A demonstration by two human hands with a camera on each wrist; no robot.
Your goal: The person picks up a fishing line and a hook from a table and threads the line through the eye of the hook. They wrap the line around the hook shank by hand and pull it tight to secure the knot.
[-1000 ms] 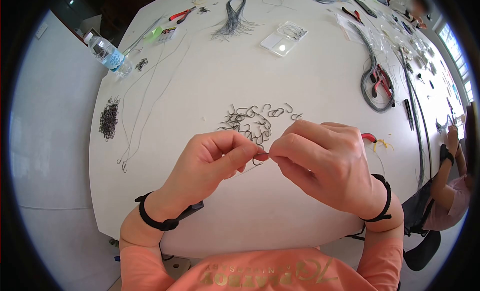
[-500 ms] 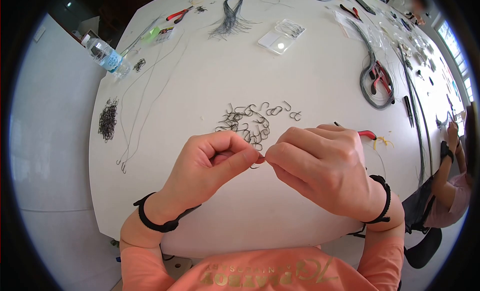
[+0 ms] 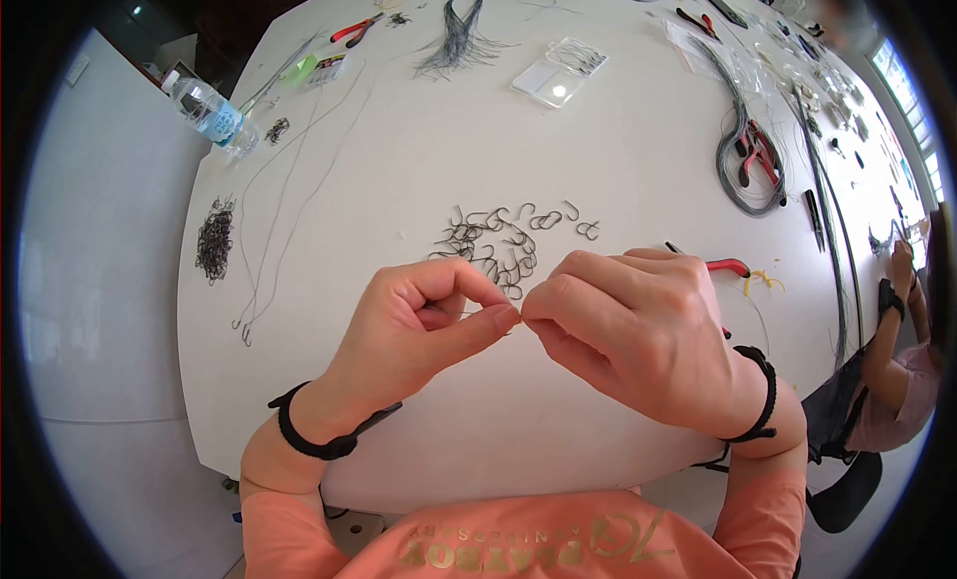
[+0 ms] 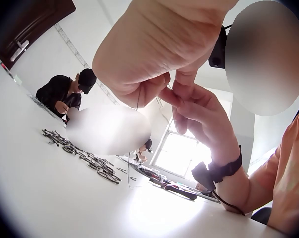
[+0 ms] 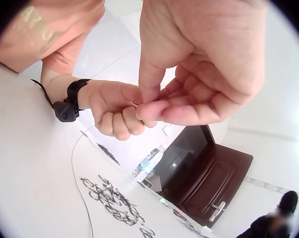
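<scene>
In the head view my left hand (image 3: 419, 325) pinches a small dark fish hook between thumb and forefinger; the fingertips mostly hide it. A dark bit of the hook (image 5: 135, 103) peeks out in the right wrist view. My right hand (image 3: 633, 340) meets those fingertips, thumb and forefinger pinching the thin fishing line at the hook; what exactly lies inside that pinch I cannot tell. From the left hand's curled fingers a strand of line (image 4: 139, 97) hangs down in the left wrist view. Just beyond both hands lies a loose ring of fish hooks (image 3: 498, 230).
Red-handled pliers (image 3: 728, 267) lie partly behind the right hand. At left are a dark heap of hooks (image 3: 214, 242), tied lines and a water bottle (image 3: 211, 113). A clear hook box (image 3: 560, 73), line bundles (image 3: 461, 36) and more pliers (image 3: 763, 155) lie farther off. Other people sit around.
The hook's bend showed between the hands a second ago and has gone behind the fingertips. The right hand has shifted slightly left, and a strand of line now shows across the left hand.
</scene>
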